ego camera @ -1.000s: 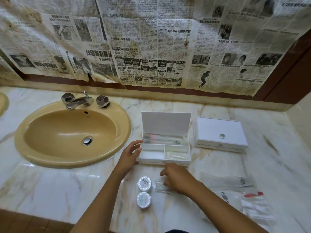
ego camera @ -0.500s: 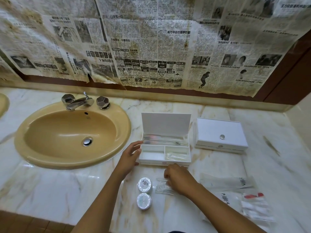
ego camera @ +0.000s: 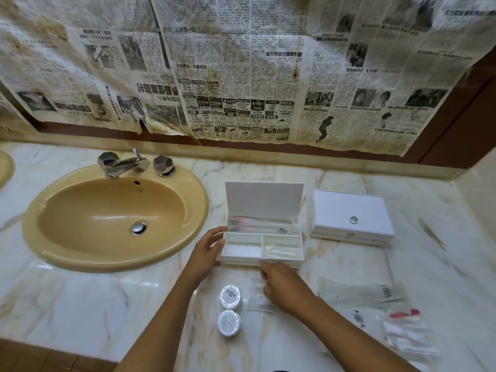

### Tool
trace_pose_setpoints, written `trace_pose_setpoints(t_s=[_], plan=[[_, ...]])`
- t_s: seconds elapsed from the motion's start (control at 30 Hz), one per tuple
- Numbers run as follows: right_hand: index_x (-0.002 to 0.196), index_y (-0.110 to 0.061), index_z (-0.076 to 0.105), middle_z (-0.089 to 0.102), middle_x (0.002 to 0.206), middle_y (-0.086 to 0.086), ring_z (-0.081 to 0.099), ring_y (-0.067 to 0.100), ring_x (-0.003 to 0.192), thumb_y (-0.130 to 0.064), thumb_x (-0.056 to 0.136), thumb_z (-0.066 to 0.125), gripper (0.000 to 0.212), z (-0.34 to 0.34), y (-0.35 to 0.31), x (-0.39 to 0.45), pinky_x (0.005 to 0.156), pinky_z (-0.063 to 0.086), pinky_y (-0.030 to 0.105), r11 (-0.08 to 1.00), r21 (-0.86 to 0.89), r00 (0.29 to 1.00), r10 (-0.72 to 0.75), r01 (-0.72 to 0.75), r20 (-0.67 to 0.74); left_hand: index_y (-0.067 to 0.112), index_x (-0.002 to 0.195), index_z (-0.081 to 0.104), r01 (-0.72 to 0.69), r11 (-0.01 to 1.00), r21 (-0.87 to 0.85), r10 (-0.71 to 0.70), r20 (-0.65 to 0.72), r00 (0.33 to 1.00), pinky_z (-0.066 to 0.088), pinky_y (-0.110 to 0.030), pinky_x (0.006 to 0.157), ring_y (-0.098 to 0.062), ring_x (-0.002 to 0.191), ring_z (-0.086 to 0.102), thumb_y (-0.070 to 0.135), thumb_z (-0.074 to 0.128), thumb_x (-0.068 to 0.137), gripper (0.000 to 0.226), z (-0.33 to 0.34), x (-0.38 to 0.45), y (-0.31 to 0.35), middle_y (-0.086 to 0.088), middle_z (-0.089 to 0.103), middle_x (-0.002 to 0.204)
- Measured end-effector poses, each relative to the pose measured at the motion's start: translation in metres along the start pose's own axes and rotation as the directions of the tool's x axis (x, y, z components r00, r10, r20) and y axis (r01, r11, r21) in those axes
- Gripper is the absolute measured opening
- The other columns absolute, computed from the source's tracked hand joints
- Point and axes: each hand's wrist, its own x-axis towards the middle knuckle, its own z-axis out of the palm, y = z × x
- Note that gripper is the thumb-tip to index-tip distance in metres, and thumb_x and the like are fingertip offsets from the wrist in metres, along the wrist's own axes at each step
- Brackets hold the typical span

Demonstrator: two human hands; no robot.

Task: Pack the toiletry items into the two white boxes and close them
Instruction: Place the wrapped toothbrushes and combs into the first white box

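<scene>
Left hand (ego camera: 206, 253) braced the open white box (ego camera: 236, 257), fingers spread; right hand (ego camera: 281, 287) pinched a clear sachet (ego camera: 256, 299) just beneath it.

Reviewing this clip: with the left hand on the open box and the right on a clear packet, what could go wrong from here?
1. The clear packet under the right hand is thin and slippery-looking; it could slide instead of lifting.
2. The left hand only touches the open box at its side, so it may shift.
3. The two round soaps close by could get knocked.
</scene>
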Motion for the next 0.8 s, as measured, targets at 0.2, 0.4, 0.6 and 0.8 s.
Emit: trace_pose_setpoints(t_s=[0.2, 0.4, 0.6, 0.8], plan=[[0.078, -0.013, 0.048, 0.059, 0.1, 0.014, 0.053, 0.03, 0.095, 0.004, 0.078, 0.043, 0.018, 0.005, 0.002, -0.001, 0.068, 0.034, 0.031, 0.995, -0.085, 0.998, -0.045, 0.048, 0.034, 0.038, 0.119, 0.059, -0.002, 1.0, 0.006, 0.002, 0.002, 1.0, 0.056, -0.038, 0.081, 0.006, 0.12, 0.047, 0.022, 0.051, 0.1, 0.026, 0.0, -0.001, 0.0, 0.016, 0.056, 0.128], [0.084, -0.005, 0.059, 0.058, 0.103, 0.013, 0.052, 0.03, 0.098, 0.002, 0.081, 0.047, 0.015, 0.012, 0.006, 0.0, 0.068, 0.033, 0.033, 0.976, -0.211, 0.997, -0.043, 0.055, 0.061, 0.036, 0.12, 0.058, -0.004, 1.0, 0.0, 0.004, -0.002, 1.0, 0.056, -0.032, 0.078, 0.008, 0.118, 0.047, 0.022, 0.05, 0.1, 0.026, 0.001, -0.001, 0.001, 0.016, 0.055, 0.129], [0.09, -0.004, 0.06, 0.058, 0.105, 0.012, 0.054, 0.03, 0.098, 0.007, 0.08, 0.045, 0.022, 0.01, 0.003, -0.001, 0.066, 0.03, 0.03, 0.967, -0.247, 0.998, -0.048, 0.056, 0.039, 0.04, 0.116, 0.058, -0.007, 1.0, -0.015, 0.007, 0.004, 1.0, 0.053, -0.027, 0.072, 0.004, 0.12, 0.047, 0.022, 0.05, 0.1, 0.026, 0.001, -0.003, 0.002, 0.017, 0.055, 0.128], [0.094, -0.01, 0.059, 0.056, 0.106, 0.006, 0.056, 0.027, 0.098, 0.001, 0.085, 0.044, 0.02, 0.0, -0.007, -0.002, 0.066, 0.037, 0.031, 0.979, -0.189, 0.996, -0.082, 0.075, -0.026, 0.039, 0.118, 0.058, -0.005, 1.0, -0.022, 0.005, 0.008, 1.0, 0.053, -0.028, 0.073, 0.007, 0.118, 0.047, 0.023, 0.05, 0.1, 0.025, 0.001, -0.002, 0.002, 0.014, 0.055, 0.13]])
